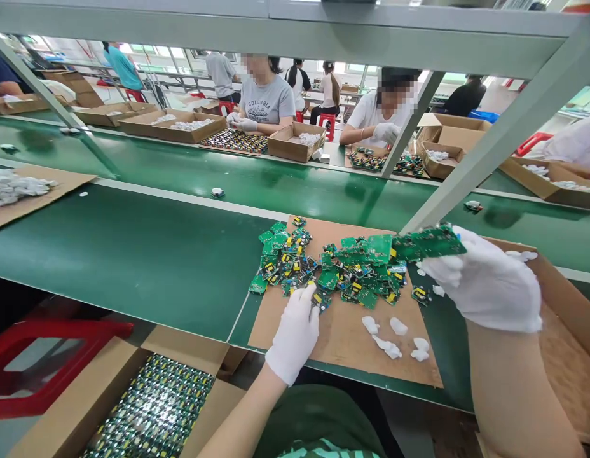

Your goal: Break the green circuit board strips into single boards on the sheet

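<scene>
My right hand (486, 280), in a white glove, is closed on one end of a long green circuit board strip (431, 243). The strip is raised over the right part of a pile of small circuit boards (295, 261) bearing yellow and black components. At the near edge of that pile, my gloved left hand (295, 327) has its thumb and fingers closed on a small circuit board (320, 298). Beneath the pile lies a flat cardboard sheet (333, 346). Several white soft pieces (388, 346) rest on it, nearer to me.
A box packed with circuit boards (152, 401) stands low at left, beside a red stool (47, 362). An open cardboard box (562, 318) is at right. Metal frame bars (447, 140) cross ahead. Beyond the green belt (171, 168), two co-workers (266, 95) sit with boxes.
</scene>
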A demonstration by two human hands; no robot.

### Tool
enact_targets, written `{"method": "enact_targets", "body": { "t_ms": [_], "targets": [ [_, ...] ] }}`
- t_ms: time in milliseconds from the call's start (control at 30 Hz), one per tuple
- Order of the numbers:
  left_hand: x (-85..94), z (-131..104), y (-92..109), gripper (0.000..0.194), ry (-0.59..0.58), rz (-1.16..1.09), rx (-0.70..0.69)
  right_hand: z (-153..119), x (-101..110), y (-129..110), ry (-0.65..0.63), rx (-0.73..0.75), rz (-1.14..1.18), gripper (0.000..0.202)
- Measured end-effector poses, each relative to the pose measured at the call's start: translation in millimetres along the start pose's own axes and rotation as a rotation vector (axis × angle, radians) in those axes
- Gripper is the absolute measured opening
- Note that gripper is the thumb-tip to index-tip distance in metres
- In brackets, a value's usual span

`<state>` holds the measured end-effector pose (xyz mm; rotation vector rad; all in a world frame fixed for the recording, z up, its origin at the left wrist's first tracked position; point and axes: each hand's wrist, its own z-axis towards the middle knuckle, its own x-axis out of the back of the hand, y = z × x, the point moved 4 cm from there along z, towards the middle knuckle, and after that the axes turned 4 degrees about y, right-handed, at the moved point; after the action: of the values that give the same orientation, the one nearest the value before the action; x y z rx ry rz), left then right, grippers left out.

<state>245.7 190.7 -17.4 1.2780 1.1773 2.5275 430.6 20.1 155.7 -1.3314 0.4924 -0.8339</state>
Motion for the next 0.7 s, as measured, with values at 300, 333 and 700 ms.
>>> {"method": "enact_targets", "body": {
  "t_ms": [300, 333, 700],
  "targets": [
    [71.7, 4, 38, 0.079, -0.017, -0.146, -0.149, -44, -22, 5, -0.238, -0.278, 0.289, 0.022],
    [69.8, 6, 39, 0.076, -0.137, -0.201, -0.110, -45, -28, 6, -0.265, -0.301, 0.305, 0.024],
    [50.4, -8, 13, 0.030, -0.419, -0.399, 0.232, -5, -66, 45, -0.254, -0.126, -0.284, 0.057]
  ]
}}
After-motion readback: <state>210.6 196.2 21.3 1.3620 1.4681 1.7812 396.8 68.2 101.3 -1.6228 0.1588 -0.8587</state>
